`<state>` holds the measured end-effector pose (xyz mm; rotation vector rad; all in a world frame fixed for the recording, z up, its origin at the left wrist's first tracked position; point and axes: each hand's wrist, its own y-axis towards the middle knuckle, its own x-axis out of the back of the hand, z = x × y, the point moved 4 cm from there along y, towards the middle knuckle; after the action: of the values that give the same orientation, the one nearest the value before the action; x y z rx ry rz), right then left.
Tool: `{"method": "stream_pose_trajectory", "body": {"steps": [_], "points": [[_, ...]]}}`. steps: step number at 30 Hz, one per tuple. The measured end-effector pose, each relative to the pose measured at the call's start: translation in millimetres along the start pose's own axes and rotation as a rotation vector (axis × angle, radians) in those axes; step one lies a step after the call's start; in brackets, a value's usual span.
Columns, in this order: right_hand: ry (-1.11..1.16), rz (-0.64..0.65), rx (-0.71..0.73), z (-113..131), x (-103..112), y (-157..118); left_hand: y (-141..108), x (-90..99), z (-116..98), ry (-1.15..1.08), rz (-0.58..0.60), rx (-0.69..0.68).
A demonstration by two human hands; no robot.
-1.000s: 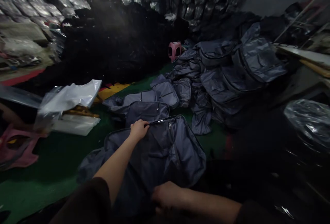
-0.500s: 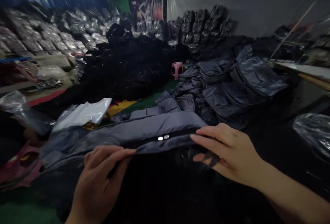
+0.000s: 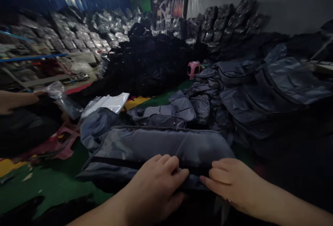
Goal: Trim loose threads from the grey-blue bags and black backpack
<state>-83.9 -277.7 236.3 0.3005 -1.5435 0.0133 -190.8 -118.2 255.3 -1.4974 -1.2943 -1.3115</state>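
Note:
A dark grey fabric bag (image 3: 166, 144) lies across the front, with a black zipper strip along its near side. My left hand (image 3: 158, 184) has its fingers curled at that strip, near the middle of the bag. Close to its right, my right hand (image 3: 229, 181) is closed on the bag's near edge, thumb toward the left hand. Both zipper pulls are out of sight, and the fingertips partly hide what they pinch.
Grey bags (image 3: 241, 94) are heaped at the right, beyond a pink stool (image 3: 193, 69). A dark pile (image 3: 148, 63) stands behind. White plastic (image 3: 109, 103) lies left of centre. Another person's arm (image 3: 18, 101) reaches in at the left, near a pink stool (image 3: 66, 142).
The view has turned left. My left hand has moved along the strip toward my right hand, covering the shiny zipper pulls. My right fingers have curled in, and the bag's grey side shows more broadly.

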Motion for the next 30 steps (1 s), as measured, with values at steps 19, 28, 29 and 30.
{"method": "stream_pose_trajectory", "body": {"steps": [19, 28, 29, 30], "points": [[0.212, 0.112, -0.109, 2, 1, -9, -31, 5.7, 27, 0.077, 0.086, 0.112], [0.371, 0.152, -0.022, 19, 16, 34, -38, -27.9, -3, 0.096, -0.045, 0.123], [0.371, 0.147, -0.008, 22, 12, 40, -35, -35.1, -5, 0.108, -0.044, 0.122], [0.352, 0.153, -0.015, 23, 7, 44, -33, -41.2, -5, 0.127, -0.042, 0.135]]}}
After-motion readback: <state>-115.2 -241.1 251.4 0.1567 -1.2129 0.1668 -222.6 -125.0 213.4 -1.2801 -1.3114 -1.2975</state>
